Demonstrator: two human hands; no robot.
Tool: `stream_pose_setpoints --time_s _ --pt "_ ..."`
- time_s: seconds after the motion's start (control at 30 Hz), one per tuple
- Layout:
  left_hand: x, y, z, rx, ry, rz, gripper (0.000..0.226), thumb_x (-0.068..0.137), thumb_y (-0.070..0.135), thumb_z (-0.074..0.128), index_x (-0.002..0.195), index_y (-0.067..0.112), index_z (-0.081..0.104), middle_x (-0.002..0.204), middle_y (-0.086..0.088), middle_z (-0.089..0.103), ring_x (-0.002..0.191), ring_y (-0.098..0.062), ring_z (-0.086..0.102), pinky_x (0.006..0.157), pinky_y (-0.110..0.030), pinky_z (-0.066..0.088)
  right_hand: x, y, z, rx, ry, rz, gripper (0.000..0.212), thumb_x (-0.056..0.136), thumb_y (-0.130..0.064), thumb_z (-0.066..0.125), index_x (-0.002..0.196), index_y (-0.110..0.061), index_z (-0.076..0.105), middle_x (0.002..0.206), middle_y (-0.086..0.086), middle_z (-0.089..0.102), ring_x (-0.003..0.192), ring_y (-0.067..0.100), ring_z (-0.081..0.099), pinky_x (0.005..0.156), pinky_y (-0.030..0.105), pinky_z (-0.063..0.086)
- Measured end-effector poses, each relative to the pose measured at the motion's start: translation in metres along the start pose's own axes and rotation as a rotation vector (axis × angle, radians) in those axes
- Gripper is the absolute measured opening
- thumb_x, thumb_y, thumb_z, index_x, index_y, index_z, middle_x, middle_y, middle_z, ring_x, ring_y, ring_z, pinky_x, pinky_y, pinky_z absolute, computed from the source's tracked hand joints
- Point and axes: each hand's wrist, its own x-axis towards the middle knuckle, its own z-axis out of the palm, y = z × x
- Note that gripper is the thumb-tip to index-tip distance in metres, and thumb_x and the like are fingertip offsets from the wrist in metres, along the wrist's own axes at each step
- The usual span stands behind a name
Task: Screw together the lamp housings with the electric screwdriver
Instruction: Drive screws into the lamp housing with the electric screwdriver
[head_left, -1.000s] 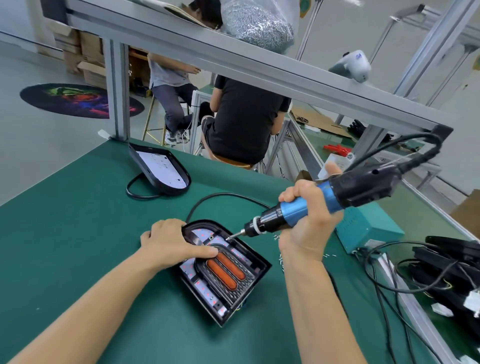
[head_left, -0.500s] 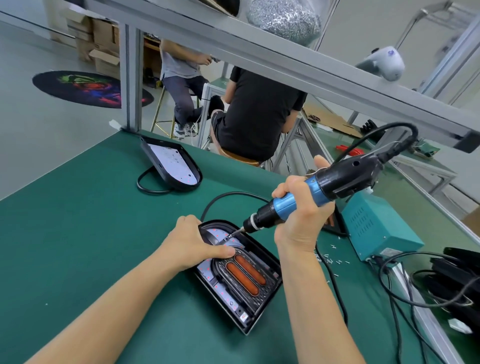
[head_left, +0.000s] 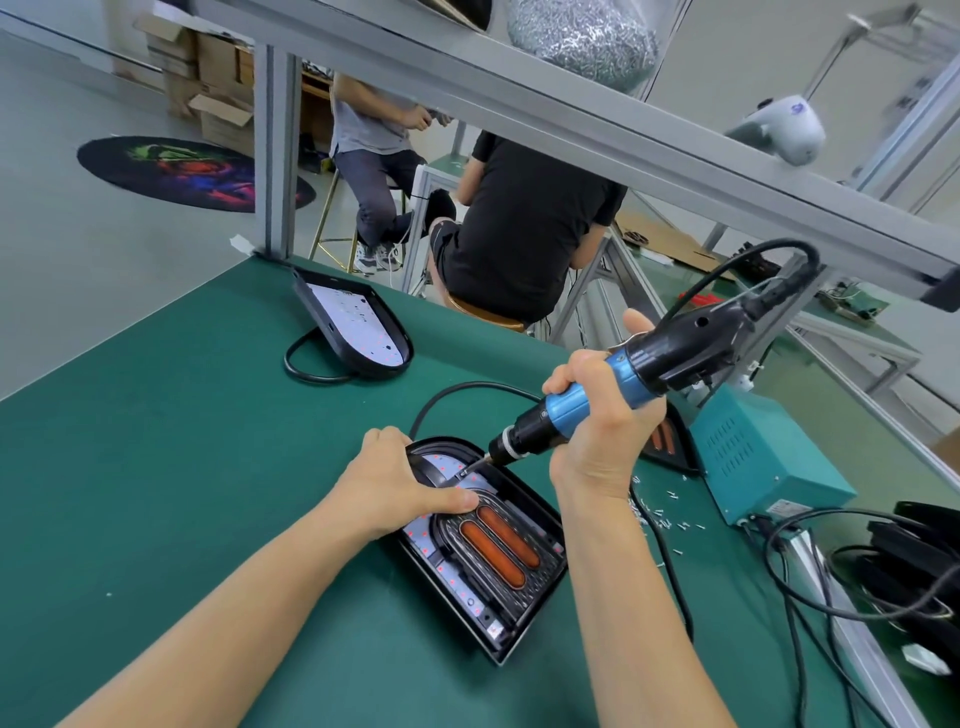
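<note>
A black lamp housing (head_left: 511, 597) with two orange strips lies on the green mat in front of me. My left hand (head_left: 397, 486) presses down on its rounded far end, thumb across the inner frame. My right hand (head_left: 602, 421) grips the blue and black electric screwdriver (head_left: 613, 389), tilted down to the left. Its bit touches the housing's top inner edge just beside my left fingers. A second housing (head_left: 353, 325) with a white board faces up at the far left. A third housing (head_left: 667, 441) shows partly behind my right hand.
A teal power box (head_left: 763, 462) stands to the right, with loose screws (head_left: 657, 512) scattered before it. Black cables and more black parts (head_left: 914, 561) pile at the right edge. A bag of screws (head_left: 582, 36) rests on the metal frame overhead. Two people sit beyond the bench.
The screwdriver bit has come down from just above the housing onto its top inner edge. My left hand stays on the housing. The view has shifted a little.
</note>
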Motion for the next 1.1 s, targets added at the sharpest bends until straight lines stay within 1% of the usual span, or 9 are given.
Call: stream_pose_setpoints --time_s 0.2,0.3,0.43,0.57,0.63,0.73,0.87,1.0,1.1 --pt "0.004 -0.006 0.005 -0.079 0.021 0.026 0.083 0.050 0.048 0.090 0.107 -0.003 0.058 0.106 -0.018 0.060 0.076 -0.020 0.052 0.077 -0.038 0.048 0.000 0.004 0.001 -0.074 -0.161 -0.044 0.049 0.069 0.002 0.055 0.114 -0.018 0.052 0.053 -0.004 0.054 0.056 0.025 0.047 0.065 0.036 0.045" --pt "0.004 -0.007 0.006 -0.113 0.035 0.025 0.080 0.048 0.047 0.091 0.104 0.001 0.059 0.104 -0.015 0.062 0.080 -0.022 0.057 0.073 -0.033 0.046 0.001 0.001 0.001 -0.115 -0.251 0.001 0.034 0.071 0.000 0.058 0.099 -0.019 0.053 0.056 -0.003 0.056 0.058 0.025 0.051 0.067 0.036 0.046" --pt "0.004 -0.009 0.007 -0.117 0.051 0.024 0.078 0.048 0.047 0.091 0.102 0.002 0.057 0.103 -0.016 0.061 0.079 -0.023 0.055 0.070 -0.032 0.043 0.005 -0.006 -0.002 -0.133 -0.305 0.097 0.023 0.074 -0.006 0.065 0.083 -0.026 0.059 0.069 0.000 0.058 0.060 0.018 0.062 0.066 0.025 0.051" --pt "0.004 -0.008 0.007 -0.109 0.064 0.016 0.079 0.048 0.046 0.092 0.103 0.004 0.054 0.104 -0.014 0.059 0.087 -0.027 0.059 0.072 -0.034 0.046 0.004 -0.010 -0.003 -0.108 -0.330 0.163 0.022 0.075 -0.010 0.067 0.088 -0.024 0.058 0.063 -0.005 0.059 0.062 0.020 0.057 0.071 0.034 0.048" --pt "0.004 -0.008 0.008 -0.102 0.066 0.016 0.079 0.047 0.046 0.092 0.103 0.005 0.054 0.104 -0.012 0.059 0.090 -0.026 0.060 0.072 -0.034 0.047 0.003 -0.011 -0.001 -0.139 -0.341 0.143 0.018 0.075 -0.010 0.067 0.074 -0.029 0.067 0.060 -0.007 0.059 0.063 0.020 0.054 0.073 0.036 0.046" --pt "0.002 -0.007 0.007 -0.102 0.071 0.012 0.078 0.047 0.046 0.092 0.102 0.008 0.053 0.105 -0.009 0.057 0.090 -0.024 0.060 0.074 -0.035 0.049 0.002 -0.010 0.001 -0.144 -0.345 0.140 0.024 0.073 -0.009 0.066 0.063 -0.031 0.066 0.060 -0.005 0.057 0.063 0.021 0.054 0.073 0.037 0.046" --pt "0.001 -0.007 0.007 -0.110 0.074 0.012 0.076 0.047 0.045 0.092 0.100 0.009 0.052 0.104 -0.010 0.057 0.086 -0.022 0.059 0.068 -0.032 0.045 0.003 -0.008 0.000 -0.127 -0.374 0.134 0.025 0.072 -0.003 0.065 0.065 -0.026 0.060 0.063 0.003 0.055 0.060 0.020 0.054 0.066 0.031 0.048" --pt "0.002 -0.007 0.006 -0.126 0.049 0.019 0.075 0.047 0.044 0.092 0.100 0.004 0.056 0.103 -0.016 0.061 0.087 -0.028 0.061 0.076 -0.038 0.049 0.003 -0.007 -0.005 -0.101 -0.449 0.133 0.029 0.072 0.002 0.062 0.067 -0.026 0.059 0.063 -0.003 0.056 0.062 0.021 0.052 0.066 0.027 0.049" --pt "0.002 -0.007 0.006 -0.125 0.045 0.014 0.075 0.049 0.044 0.092 0.101 0.004 0.057 0.103 -0.016 0.061 0.085 -0.027 0.060 0.075 -0.036 0.047 0.002 -0.007 -0.006 -0.096 -0.491 0.120 0.032 0.072 0.003 0.060 0.067 -0.028 0.059 0.063 -0.004 0.055 0.064 0.022 0.050 0.067 0.028 0.048"
